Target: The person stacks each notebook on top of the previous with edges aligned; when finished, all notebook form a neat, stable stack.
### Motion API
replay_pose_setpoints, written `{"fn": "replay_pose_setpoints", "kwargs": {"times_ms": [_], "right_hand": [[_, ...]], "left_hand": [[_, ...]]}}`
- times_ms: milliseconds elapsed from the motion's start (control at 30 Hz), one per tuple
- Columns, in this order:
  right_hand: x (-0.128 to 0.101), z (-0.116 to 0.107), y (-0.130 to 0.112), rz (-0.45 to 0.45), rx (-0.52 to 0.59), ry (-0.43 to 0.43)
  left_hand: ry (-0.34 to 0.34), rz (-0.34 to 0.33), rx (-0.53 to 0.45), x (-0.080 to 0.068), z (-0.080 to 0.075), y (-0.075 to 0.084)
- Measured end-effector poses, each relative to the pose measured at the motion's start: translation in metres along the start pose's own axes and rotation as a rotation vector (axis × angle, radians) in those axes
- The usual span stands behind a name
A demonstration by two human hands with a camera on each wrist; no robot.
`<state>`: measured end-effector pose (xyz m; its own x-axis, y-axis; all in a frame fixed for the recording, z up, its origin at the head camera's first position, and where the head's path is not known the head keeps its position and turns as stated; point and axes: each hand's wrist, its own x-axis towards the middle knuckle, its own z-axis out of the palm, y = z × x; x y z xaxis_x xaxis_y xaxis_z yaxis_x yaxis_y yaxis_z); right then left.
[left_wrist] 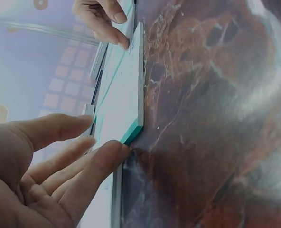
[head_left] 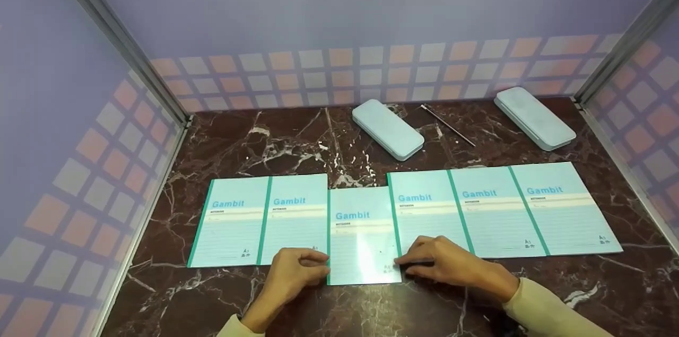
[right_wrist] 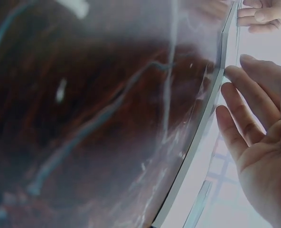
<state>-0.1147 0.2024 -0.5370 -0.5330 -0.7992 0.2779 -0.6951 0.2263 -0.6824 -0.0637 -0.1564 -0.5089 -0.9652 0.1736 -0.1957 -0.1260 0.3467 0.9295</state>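
Pale blue-green paper covers the middle notebook (head_left: 360, 244), which we find lying flat between the two hands, nearer to the person than the notebooks on either side. We see the left hand (head_left: 294, 273) at its green-bound edge, thumb and fingers apart and only gently bent, a fingertip touching the near corner. At the opposite edge we see the right hand (head_left: 445, 262), its fingers loosely extended, the tips at the cover's side; we cannot tell how firmly they press.

Beyond the left hand, we count two more notebooks, the outer one (head_left: 231, 236) and the inner one (head_left: 297, 220), the latter partly under that hand. Past the right hand, three others make a row: the near one (head_left: 424, 193), the next one (head_left: 488, 215) and the far one (head_left: 562, 209). Farther ahead of the right hand, we notice a pale case (head_left: 388, 130), a thin dark pen (head_left: 448, 126) and a second case (head_left: 534, 118), all on the marbled table (head_left: 212, 305) that lies beneath both hands.
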Motion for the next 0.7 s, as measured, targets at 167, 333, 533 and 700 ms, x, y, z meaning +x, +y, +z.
{"fn": "replay_pose_setpoints", "kwargs": {"times_ms": [167,333,533,700], "right_hand": [[0.0002,-0.0010,0.0013,0.006,0.037,0.001],[0.0011,-0.0012,0.0025,-0.009,0.037,0.005],[0.0000,-0.0022,0.0023,0.005,0.051,-0.004],[-0.0006,-0.0021,0.0030,0.013,0.049,-0.006]], "left_hand": [[0.037,-0.080,-0.145,0.0001,0.0027,-0.0015],[0.052,-0.139,-0.234,-0.0008,0.0036,-0.0043],[0.056,-0.190,-0.341,-0.0015,0.0011,-0.0071],[0.042,-0.233,-0.419,-0.0004,0.0014,-0.0077]]}}
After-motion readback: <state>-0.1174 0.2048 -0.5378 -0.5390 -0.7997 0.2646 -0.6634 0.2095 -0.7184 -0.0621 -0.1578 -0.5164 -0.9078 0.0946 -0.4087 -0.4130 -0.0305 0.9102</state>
